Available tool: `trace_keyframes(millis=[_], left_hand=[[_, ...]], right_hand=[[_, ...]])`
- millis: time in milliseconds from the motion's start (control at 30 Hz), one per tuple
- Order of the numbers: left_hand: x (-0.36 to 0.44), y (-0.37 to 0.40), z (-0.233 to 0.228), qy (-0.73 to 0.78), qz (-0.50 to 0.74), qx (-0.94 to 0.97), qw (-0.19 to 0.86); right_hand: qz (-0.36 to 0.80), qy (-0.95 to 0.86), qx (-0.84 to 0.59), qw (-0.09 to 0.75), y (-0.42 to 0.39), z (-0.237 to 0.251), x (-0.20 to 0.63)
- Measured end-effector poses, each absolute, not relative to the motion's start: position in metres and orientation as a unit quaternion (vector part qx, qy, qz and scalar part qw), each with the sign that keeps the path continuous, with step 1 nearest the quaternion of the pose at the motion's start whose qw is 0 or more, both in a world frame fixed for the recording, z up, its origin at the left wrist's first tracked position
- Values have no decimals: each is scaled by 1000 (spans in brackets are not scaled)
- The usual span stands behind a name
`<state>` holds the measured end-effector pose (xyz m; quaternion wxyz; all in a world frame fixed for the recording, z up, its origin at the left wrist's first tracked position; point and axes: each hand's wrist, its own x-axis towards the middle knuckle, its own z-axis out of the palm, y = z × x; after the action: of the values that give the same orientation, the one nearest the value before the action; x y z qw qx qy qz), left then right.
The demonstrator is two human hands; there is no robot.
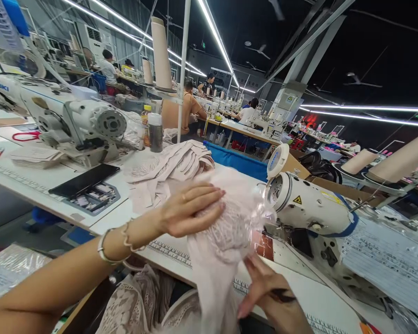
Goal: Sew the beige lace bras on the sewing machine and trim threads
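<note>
Resting flat on a bundle of pale pink lace fabric [226, 227], the left hand [186, 208] lies with its fingers extended and held loosely together, palm down, at the near edge of the white counter [320, 301]. A bracelet [106, 248] and a thin chain circle the left wrist. The right hand [271, 297], lower and nearer, pinches the hanging lower part of the same fabric between thumb and fingers; a small dark object lies across its fingers, and what it is cannot be told. The fabric rises as a mound on the counter just left of the sewing machine [310, 208], touching or nearly touching the machine's end, and drapes over the counter's near edge towards the person's lap. A printed ruler strip [170, 253] runs along the counter under the left wrist.

More lace [139, 301] lies below the counter edge at near left. A stack of cut pale fabric pieces [174, 167] sits farther left on the counter, beside a dark phone [83, 180] lying on a small tray. A second sewing machine [69, 116] stands at far left. Large thread cones [161, 53] stand on a rack behind. Other people sit at machines in the far rows under long strip lights.
</note>
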<state>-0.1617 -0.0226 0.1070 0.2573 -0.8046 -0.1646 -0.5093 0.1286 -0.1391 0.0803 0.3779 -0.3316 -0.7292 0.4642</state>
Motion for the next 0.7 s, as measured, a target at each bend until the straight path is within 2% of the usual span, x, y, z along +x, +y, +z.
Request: trace_keyframes(millis=[67,100,200,267,367,433,500,533,600,700], left_hand=[[-148,-13,98,-144,-464,-820,303],[-145,-6,93,-199,-439,-824,297],[-142,1,74,-491,-326,-796,135],[-137,-11,56,-583,-253,-771,39],[-119,-50,27,-533,-210,-814,-89],[-105,-76,16,-444,-251,-801,-315],[-92,-95,14,-402,-322,-667,-539],[-87,-101,16,-391,-356,-580,-619],[-81,-106,22,-365,-403,-446,-711],[-79,-102,26,-347,-415,-443,-715]], right_hand=[[547,-720,-333,269,-130,85,116],[552,-713,-358,244,-128,83,110],[456,-713,-471,249,-121,63,104],[394,-718,-515,254,-115,48,106],[381,-703,-532,280,-106,31,109],[396,-677,-535,315,-100,25,107],[390,-626,-558,380,-96,19,102],[376,-591,-579,417,-95,16,99],[347,-527,-618,470,-93,12,94],[347,-511,-636,463,-93,9,90]])
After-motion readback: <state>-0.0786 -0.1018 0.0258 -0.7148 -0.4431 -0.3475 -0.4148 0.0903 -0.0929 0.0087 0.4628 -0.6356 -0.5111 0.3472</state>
